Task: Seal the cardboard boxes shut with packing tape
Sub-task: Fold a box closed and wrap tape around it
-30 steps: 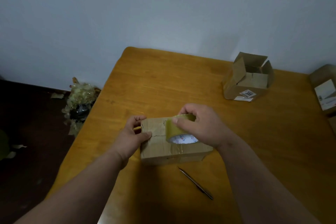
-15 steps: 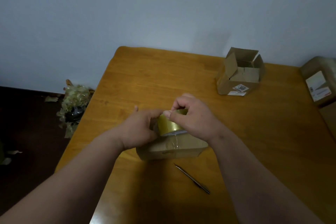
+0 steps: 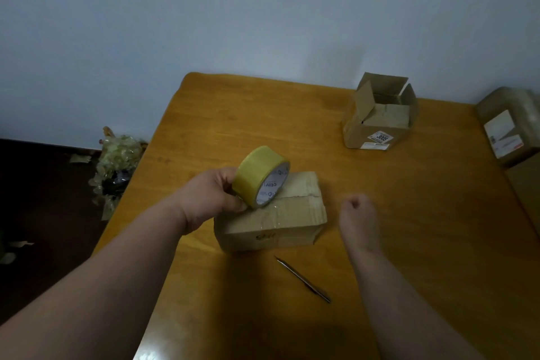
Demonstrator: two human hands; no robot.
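A flat closed cardboard box (image 3: 280, 219) lies on the wooden table (image 3: 409, 228) in front of me, clear tape shining across its top seam. My left hand (image 3: 213, 196) grips a yellow roll of packing tape (image 3: 261, 175) and holds it lifted over the box's left end. My right hand (image 3: 358, 213) hovers to the right of the box with fingers curled and nothing in it. A second, smaller box (image 3: 380, 117) with its flaps open stands at the back right of the table.
A thin dark pen or blade (image 3: 304, 279) lies on the table just in front of the box. Another labelled parcel (image 3: 511, 128) sits at the table's right edge. A heap of crumpled tape and wrapping (image 3: 117, 164) lies on the dark floor left of the table.
The tape roll has passed from my right hand to my left and risen off the box. My right hand has let go and drawn away to the right.
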